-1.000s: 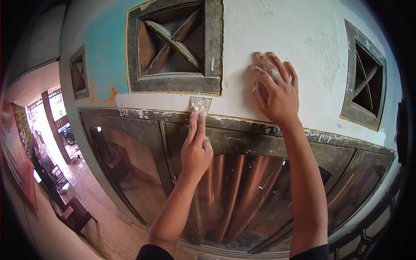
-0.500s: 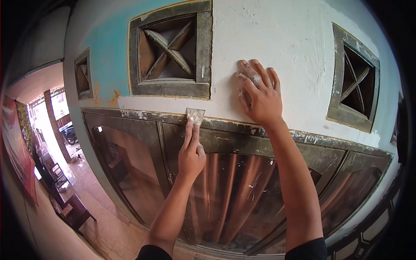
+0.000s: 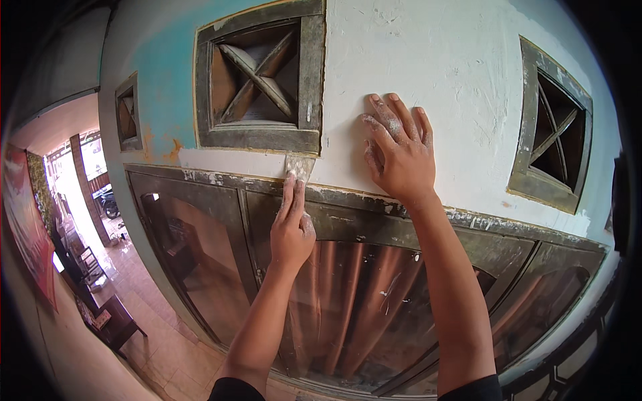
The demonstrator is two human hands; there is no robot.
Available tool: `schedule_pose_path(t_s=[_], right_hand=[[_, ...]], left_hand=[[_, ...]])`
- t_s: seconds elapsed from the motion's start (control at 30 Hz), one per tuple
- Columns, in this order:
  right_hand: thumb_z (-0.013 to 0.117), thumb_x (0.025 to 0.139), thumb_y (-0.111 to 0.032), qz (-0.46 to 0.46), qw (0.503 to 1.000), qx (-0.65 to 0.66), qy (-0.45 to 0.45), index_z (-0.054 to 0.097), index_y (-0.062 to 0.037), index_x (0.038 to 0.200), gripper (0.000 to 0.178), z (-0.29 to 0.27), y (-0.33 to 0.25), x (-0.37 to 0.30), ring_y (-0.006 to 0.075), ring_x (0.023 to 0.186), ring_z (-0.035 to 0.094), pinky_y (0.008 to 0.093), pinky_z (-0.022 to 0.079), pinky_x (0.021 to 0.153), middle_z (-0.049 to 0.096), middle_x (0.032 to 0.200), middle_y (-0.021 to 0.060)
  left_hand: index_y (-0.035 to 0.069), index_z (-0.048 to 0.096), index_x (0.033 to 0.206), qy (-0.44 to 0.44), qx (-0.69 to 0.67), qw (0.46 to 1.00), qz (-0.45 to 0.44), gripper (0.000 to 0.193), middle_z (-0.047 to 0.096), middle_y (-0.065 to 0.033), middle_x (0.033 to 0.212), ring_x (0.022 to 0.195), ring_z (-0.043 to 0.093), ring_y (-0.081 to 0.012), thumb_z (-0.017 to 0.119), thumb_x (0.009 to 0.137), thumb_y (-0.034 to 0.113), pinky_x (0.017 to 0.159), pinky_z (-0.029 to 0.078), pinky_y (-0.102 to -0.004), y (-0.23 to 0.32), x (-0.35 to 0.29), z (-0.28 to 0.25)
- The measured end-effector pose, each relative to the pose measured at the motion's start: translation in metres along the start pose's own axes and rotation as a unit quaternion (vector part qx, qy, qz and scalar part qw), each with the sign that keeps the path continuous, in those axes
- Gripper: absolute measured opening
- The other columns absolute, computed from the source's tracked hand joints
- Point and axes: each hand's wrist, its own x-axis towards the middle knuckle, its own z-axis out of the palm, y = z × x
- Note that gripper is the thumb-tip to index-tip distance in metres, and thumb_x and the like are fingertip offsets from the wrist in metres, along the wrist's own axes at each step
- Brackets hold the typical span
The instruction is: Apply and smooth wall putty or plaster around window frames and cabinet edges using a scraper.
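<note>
Putty knife: thin, pale-smeared and flared, set at a narrow band of white wall between the large crossed-slat vent and the dark wooden window frame.
Left hand: closed on the putty knife, two fingers extended side by side along its face, thumb folded in; any handle is hidden.
Right hand: fingers spread on the white wall, right of the putty knife, holding nothing; palm contact cannot be told.
Handling: probably light and stiff with slight spring; powdery residue could make it slippery.
Hold: likely best at the near end, fingertips backing the face, clear of the far edge.
</note>
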Motion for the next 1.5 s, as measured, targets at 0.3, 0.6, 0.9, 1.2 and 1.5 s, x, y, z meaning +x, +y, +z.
schedule_pose_path(t_s=[0.3, 0.6, 0.9, 1.2, 1.5], right_hand=[[0.069, 0.088, -0.019, 0.003, 1.000, 0.005, 0.010, 0.070, -0.0171, 0.123, 0.035, 0.000, -0.004, 0.001, 0.0256, 0.153, 0.043, 0.0575, 0.029, 0.127, 0.054, 0.161, 0.0004], [0.069, 0.089, -0.020, 0.006, 1.000, -0.007, 0.001, 0.070, -0.0179, 0.124, 0.035, 0.000, -0.005, 0.001, 0.0251, 0.154, 0.043, 0.0571, 0.028, 0.127, 0.053, 0.161, 0.0001], [0.070, 0.089, -0.020, 0.002, 1.000, -0.013, 0.006, 0.070, -0.0177, 0.125, 0.036, 0.000, -0.006, 0.002, 0.0252, 0.154, 0.042, 0.0569, 0.029, 0.127, 0.052, 0.162, -0.0001], [0.071, 0.088, -0.020, -0.004, 0.999, -0.030, 0.010, 0.069, -0.0183, 0.126, 0.038, 0.000, -0.004, 0.002, 0.0255, 0.154, 0.042, 0.0568, 0.030, 0.126, 0.053, 0.162, -0.0003], [0.071, 0.089, -0.020, -0.005, 0.999, -0.034, 0.007, 0.069, -0.0192, 0.127, 0.038, 0.002, -0.003, -0.001, 0.0253, 0.154, 0.042, 0.0561, 0.030, 0.126, 0.053, 0.161, -0.0008]], left_hand=[[0.000, 0.049, 0.157, 0.003, 0.004, 1.000, -0.003, 0.074, 0.043, -0.0266, 0.164, 0.146, 0.050, -0.0446, 0.052, 0.084, -0.014, 0.114, 0.051, -0.0452, -0.002, -0.014, 0.005], [0.001, 0.048, 0.157, 0.013, 0.014, 1.000, 0.018, 0.075, 0.043, -0.0246, 0.165, 0.144, 0.051, -0.0451, 0.054, 0.084, -0.013, 0.109, 0.053, -0.0462, -0.008, -0.026, 0.011], [0.003, 0.048, 0.159, 0.026, 0.049, 0.997, 0.044, 0.077, 0.044, -0.0222, 0.166, 0.131, 0.062, -0.0448, 0.054, 0.083, -0.012, 0.103, 0.055, -0.0446, -0.016, -0.038, 0.016], [0.003, 0.048, 0.158, 0.028, 0.037, 0.998, 0.053, 0.079, 0.043, -0.0203, 0.167, 0.129, 0.062, -0.0442, 0.055, 0.081, -0.012, 0.101, 0.056, -0.0464, -0.013, -0.034, 0.015], [-0.001, 0.046, 0.158, -0.033, -0.012, 0.999, -0.006, 0.078, 0.040, -0.0262, 0.167, 0.151, 0.043, -0.0454, 0.050, 0.083, -0.017, 0.120, 0.045, -0.0464, 0.003, -0.023, 0.005]])
